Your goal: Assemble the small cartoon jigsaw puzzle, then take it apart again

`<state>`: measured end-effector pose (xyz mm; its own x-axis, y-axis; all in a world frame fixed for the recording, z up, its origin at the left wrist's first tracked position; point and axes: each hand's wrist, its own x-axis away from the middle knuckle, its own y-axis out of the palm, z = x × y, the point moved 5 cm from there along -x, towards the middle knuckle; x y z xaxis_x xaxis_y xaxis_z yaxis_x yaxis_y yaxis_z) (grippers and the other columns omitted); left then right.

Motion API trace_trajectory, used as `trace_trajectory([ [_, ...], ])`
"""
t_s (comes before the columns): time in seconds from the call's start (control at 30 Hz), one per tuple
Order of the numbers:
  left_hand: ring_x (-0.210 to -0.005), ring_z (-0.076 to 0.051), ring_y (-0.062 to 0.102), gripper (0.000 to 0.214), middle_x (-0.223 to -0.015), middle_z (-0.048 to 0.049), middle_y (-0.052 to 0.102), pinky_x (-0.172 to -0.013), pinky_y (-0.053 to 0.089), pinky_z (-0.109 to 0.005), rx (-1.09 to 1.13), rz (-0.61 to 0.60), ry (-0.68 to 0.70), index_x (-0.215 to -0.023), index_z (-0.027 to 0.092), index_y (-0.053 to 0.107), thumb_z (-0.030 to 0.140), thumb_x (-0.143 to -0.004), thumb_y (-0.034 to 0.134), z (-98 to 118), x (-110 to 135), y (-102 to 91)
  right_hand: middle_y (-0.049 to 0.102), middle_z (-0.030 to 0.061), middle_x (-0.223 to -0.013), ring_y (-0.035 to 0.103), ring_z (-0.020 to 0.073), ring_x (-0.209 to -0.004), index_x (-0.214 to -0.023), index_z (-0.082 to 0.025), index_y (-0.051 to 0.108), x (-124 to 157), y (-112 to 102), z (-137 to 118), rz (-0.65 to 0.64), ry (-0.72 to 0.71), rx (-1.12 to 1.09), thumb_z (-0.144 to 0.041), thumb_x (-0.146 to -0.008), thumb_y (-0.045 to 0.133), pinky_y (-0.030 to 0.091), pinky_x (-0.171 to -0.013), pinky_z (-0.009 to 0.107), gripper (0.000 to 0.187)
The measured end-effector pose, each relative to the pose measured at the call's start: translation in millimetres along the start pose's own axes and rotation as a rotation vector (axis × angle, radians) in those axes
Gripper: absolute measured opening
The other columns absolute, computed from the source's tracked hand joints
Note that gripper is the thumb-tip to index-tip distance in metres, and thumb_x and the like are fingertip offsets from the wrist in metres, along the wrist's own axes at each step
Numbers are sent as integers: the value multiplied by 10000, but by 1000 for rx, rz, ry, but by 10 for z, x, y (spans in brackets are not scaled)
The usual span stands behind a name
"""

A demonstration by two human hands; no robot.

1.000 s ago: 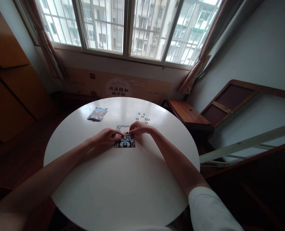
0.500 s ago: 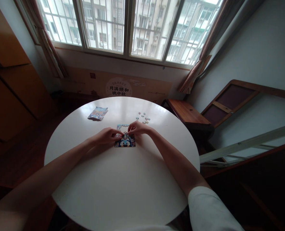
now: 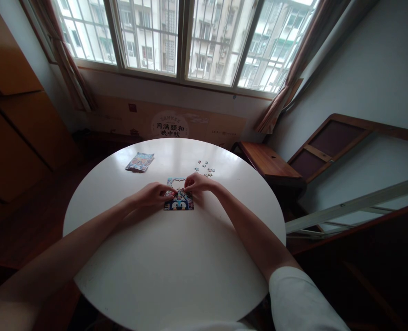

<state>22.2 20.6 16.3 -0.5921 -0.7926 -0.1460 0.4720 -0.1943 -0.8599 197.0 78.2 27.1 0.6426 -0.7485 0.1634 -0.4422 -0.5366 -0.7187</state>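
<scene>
A partly assembled jigsaw puzzle (image 3: 178, 205) lies flat on the white round table (image 3: 176, 257), showing a dark blue cartoon face at its near side and a gap toward its far side. My left hand (image 3: 151, 195) rests at the puzzle's left edge, index finger stretched onto the pieces and the other fingers loosely bent. From the right, my right hand (image 3: 197, 182) reaches over the gap with thumb and fingertips pinched together on a small puzzle piece, mostly covered by the fingers.
Several loose puzzle pieces (image 3: 204, 166) are scattered beyond my right hand. A colourful printed packet (image 3: 140, 162) lies at the table's far left. Past the table's right edge stands a wooden bench (image 3: 269, 160), with a barred window (image 3: 183, 41) behind.
My right hand has shifted very slightly to the right at the gap. My left hand, the puzzle and the loose pieces look the same.
</scene>
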Motion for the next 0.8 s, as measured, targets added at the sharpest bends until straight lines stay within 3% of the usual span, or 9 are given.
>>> trace_trajectory([
  [0.43,-493,-63,284,474,-520,61,363,-492,192,-195,-14,7,-7,-1079,160,699,519,-837,507,-5,-2,8,679,53,-740,591,113,-639,-801,-115,705,-37,12,25,31,-21,18,-339,-699,755,421,-557,207,251],
  [0.8,-496,-66,283,476,-521,61,350,-486,189,-194,10,3,-2,-1076,164,702,522,-832,506,8,-1,-5,673,56,-761,574,107,-651,-830,-112,710,-22,-2,10,53,-13,-11,-220,-753,687,408,-562,197,134],
])
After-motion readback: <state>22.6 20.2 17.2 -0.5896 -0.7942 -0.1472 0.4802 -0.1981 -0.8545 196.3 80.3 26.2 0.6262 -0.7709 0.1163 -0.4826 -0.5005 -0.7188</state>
